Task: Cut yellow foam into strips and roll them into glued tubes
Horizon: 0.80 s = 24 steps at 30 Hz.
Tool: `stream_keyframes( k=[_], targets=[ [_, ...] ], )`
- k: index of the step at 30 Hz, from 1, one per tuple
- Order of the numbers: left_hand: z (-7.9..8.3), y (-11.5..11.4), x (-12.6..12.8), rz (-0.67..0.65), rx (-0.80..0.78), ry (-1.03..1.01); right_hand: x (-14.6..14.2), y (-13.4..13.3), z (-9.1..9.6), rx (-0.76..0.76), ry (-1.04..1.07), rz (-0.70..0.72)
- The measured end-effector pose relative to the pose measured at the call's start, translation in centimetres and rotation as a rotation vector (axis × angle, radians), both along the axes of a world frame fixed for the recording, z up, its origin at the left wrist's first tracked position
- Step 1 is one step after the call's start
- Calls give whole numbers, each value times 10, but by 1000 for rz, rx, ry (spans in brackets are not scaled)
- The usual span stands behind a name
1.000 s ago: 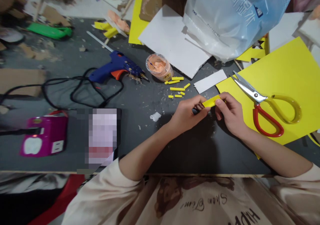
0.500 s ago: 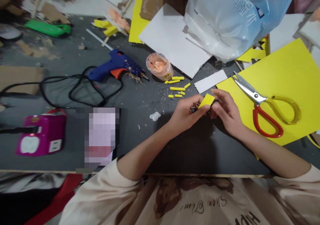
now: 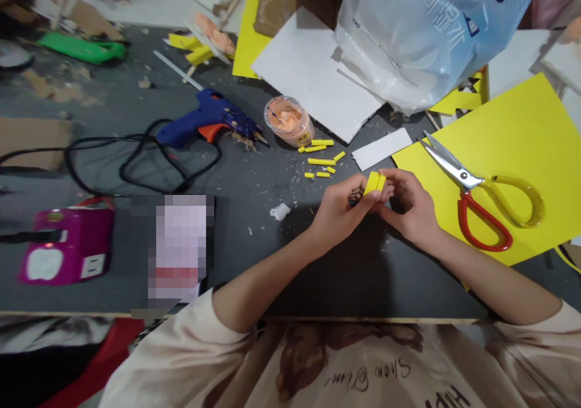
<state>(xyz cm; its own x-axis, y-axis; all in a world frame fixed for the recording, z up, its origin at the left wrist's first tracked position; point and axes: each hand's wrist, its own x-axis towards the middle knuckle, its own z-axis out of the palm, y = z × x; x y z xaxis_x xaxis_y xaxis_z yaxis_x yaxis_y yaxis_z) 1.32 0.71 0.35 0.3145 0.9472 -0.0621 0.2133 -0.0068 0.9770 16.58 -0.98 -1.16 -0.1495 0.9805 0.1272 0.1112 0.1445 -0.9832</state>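
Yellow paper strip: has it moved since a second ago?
Yes. The yellow paper strip has turned up on end and drawn slightly away from the scissors, toward the left hand.

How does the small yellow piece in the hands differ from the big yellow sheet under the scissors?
The yellow piece is small and bent, pinched between the left hand and right hand; the yellow sheet is large, lies flat on the table and bears the scissors. Both are bright yellow.

Cluttered dark bench (image 3: 254, 178).
Blue glue gun (image 3: 204, 120), orange tub (image 3: 289, 120), yellow snippets (image 3: 320, 161), yellow sheet (image 3: 521, 148) and pink box (image 3: 63, 253) lay on it.
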Motion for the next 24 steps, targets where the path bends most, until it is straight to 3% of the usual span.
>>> stream_keyframes(
  k=[5,9,12,16,18,21,22,24],
  targets=[
    [0,4,-2,-22,-81,48,0,1,1,-70,112,16],
    [7,16,-5,-122,-156,123,1,5,5,-154,146,-8],
    [23,21,-19,-137,-179,258,2,7,6,-218,184,-38],
    [60,20,-58,-253,41,554,3,10,4,-265,218,-44],
    [77,24,-83,-165,0,737,4,11,3,-278,236,-37],
    [85,46,-120,249,-1,1214,4,12,2,-298,251,-33],
    [82,56,-132,284,43,1329,5,13,2,-306,249,-33],
    [68,77,-151,207,64,1398,4,13,3,-321,244,-33]
  ],
)
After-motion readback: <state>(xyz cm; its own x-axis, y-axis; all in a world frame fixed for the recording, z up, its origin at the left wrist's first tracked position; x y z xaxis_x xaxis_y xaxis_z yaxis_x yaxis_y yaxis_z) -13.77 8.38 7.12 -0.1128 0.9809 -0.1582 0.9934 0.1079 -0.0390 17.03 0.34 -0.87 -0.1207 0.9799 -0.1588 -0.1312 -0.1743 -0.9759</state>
